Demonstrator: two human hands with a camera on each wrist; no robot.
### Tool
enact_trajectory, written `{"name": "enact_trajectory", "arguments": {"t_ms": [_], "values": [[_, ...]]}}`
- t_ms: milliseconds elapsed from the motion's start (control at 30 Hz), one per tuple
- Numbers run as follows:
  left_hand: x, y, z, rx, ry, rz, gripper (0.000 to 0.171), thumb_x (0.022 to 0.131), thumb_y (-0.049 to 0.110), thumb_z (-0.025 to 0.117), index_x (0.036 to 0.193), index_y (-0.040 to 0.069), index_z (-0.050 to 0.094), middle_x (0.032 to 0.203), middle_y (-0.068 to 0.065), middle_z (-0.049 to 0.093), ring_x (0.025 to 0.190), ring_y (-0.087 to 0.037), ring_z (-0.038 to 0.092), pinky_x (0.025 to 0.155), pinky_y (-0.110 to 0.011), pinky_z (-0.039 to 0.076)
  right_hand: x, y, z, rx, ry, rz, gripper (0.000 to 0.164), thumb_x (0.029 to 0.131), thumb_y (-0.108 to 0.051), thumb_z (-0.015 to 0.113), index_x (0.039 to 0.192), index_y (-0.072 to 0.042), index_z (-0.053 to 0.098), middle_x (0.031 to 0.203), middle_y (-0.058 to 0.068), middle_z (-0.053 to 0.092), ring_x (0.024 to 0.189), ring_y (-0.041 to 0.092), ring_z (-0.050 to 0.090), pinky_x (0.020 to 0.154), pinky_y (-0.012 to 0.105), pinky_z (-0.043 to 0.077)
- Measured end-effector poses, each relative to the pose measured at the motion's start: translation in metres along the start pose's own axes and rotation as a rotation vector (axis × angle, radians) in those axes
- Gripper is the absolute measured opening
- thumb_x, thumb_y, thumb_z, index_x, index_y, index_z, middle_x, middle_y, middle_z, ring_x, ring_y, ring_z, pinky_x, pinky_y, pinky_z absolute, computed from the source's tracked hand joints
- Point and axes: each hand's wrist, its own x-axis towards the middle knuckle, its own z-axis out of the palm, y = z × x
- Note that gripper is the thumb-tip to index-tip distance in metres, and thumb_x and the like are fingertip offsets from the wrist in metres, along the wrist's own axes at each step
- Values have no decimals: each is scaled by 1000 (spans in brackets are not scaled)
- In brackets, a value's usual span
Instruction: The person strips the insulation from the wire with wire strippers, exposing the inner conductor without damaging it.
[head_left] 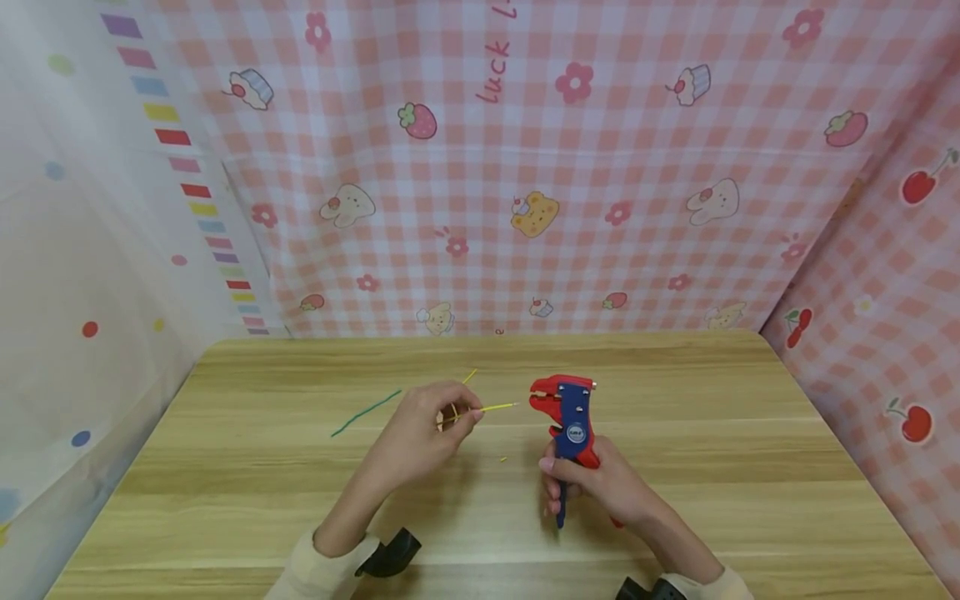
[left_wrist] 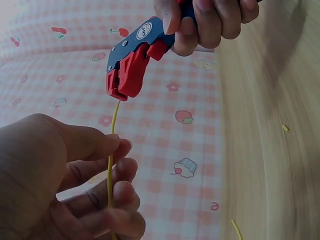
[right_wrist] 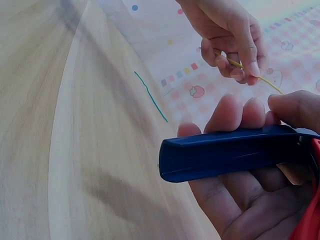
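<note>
My left hand (head_left: 431,425) pinches a yellow wire (head_left: 497,407) between thumb and fingertips, its free end pointing right. That tip looks pale and bare. Held upright in my right hand (head_left: 588,479) is a red and blue wire stripper (head_left: 573,408), its red jaws facing left towards the wire. In the head view a small gap separates wire and jaws; in the left wrist view the wire tip (left_wrist: 117,106) appears just by the jaw end, and touching cannot be told. The right wrist view shows the blue handle (right_wrist: 225,152) lying across the right fingers.
A green wire (head_left: 366,412) lies on the wooden table (head_left: 712,417) left of the left hand. Another yellow wire (head_left: 470,376) shows behind that hand. A tiny yellow piece (head_left: 503,459) lies between the hands. Patterned curtains (head_left: 480,167) stand behind the table and at its sides.
</note>
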Motion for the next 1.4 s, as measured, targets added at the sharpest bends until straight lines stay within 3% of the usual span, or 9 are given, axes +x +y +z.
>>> {"name": "enact_trajectory", "arguments": {"t_ms": [200,467,733,967,1133,1400], "values": [[1,-5,1,5,-3,-20,6,92,9,75,89,14,74,82,5,65,72,-6,54,64,-22,48,1,4,-4,-17,34,13,27,102,-25,65,106,1,56,79,5,65,73,20,70,77,38,61],[1,-12,1,6,-24,-38,5,91,6,74,89,11,75,81,4,66,71,-6,55,65,-21,48,4,11,-11,-46,80,21,31,101,-26,66,107,3,56,78,5,65,71,20,70,73,38,61],[1,-17,1,-2,-40,-108,5,92,6,72,90,10,75,76,5,66,68,-8,57,64,-22,48,8,19,-22,-57,127,66,29,102,-27,65,107,0,57,80,5,65,74,21,68,73,36,60],[2,-21,2,-15,-70,-140,4,92,6,73,90,9,75,72,6,63,67,-9,56,62,-21,46,8,24,-30,-32,163,62,26,103,-22,63,108,3,55,79,5,64,72,20,69,73,37,62],[2,-25,3,-22,-91,-168,6,93,7,72,91,11,75,72,4,63,68,-10,55,62,-22,45,8,23,-38,-44,198,67,31,105,-21,60,116,6,50,82,4,65,76,22,71,77,38,62],[2,-38,10,-8,-105,-153,4,93,6,72,92,7,75,74,2,66,69,-10,55,63,-21,46,12,30,-41,-33,280,92,30,106,-16,56,119,9,49,81,4,67,76,23,73,78,40,63]]}}
